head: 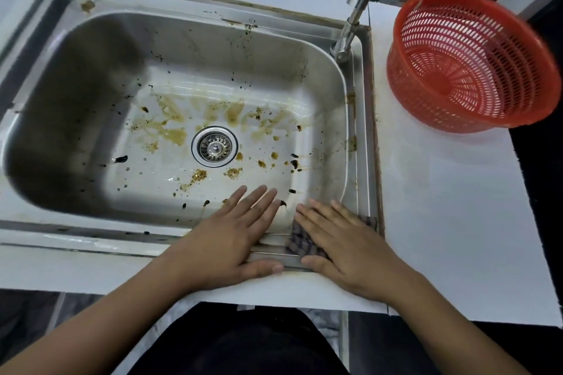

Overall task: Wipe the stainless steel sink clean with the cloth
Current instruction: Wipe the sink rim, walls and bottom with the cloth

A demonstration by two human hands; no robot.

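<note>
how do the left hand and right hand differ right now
The right hand lies flat on the checked cloth at the sink's near right corner; the left hand has no cloth under it and rests bare on the sink rim. The left fingers reach over the basin; the right stays over the rim. Both are open, fingers straight.

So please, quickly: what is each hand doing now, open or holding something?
Left hand: open, fingers straight, flat on the sink front rim, holding nothing.
Right hand: open, fingers straight, pressing the checked cloth onto the rim.
</note>
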